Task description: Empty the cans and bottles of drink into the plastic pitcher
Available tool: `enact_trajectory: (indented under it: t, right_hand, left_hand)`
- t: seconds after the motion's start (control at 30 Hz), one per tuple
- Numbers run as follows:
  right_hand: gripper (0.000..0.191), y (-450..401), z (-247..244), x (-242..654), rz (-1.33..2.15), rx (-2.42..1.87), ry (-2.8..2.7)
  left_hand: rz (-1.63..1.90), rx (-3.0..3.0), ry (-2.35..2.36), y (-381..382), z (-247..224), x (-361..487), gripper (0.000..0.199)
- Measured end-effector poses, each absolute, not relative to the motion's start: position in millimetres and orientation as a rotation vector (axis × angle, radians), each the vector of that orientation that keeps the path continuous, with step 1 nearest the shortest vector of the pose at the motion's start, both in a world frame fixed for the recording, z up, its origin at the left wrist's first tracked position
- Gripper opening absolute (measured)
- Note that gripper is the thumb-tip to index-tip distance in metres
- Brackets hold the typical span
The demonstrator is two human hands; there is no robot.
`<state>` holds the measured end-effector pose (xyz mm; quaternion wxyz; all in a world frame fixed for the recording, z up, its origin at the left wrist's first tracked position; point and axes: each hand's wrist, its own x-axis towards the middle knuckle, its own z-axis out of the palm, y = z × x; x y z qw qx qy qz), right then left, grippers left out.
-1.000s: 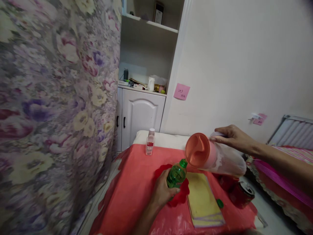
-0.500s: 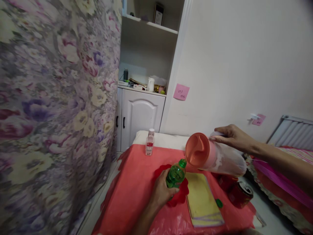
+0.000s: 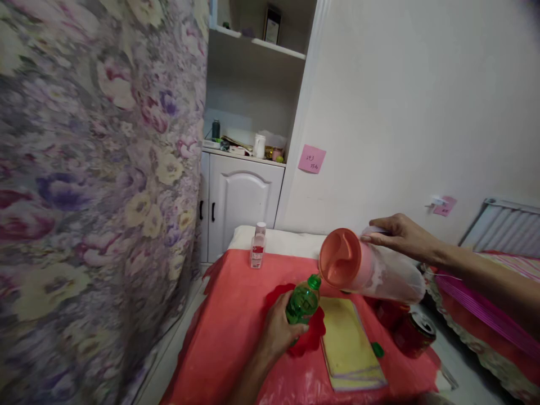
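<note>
Green bottle and tilted pitcher, each in one hand, above a red-covered table.

At left, a flowered curtain is cut off by the frame. A clear bottle stands upright near the table's far left corner; its label is too small to read. The left hand grasps the green bottle over a red dish, thumb in front, the other fingers partly hidden; hand and bottle cover much of the dish. The bottle's open neck lies just beside the pitcher's orange top; contact and any flow cannot be made out. A folded yellow cloth lies right of the dish, towards the near edge, which the frame cuts off. The right hand grips the pitcher's handle, thumb below, some fingers out of sight. A green cap lies between the cloth and the front can, near the right edge. The rear can is partly hidden by the pitcher, whose contents are unclear.
</note>
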<state>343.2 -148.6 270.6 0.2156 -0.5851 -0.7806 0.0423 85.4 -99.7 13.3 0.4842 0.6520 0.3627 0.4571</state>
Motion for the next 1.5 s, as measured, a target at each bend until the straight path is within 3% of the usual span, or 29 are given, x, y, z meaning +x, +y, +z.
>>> enact_trajectory:
  t: [1.5]
  right_hand:
    - [0.054,-145.1,273.8,340.1,0.032,-1.615,-2.225]
  left_hand:
    - [1.116,1.621,0.874,-95.1,6.0,87.3,0.070]
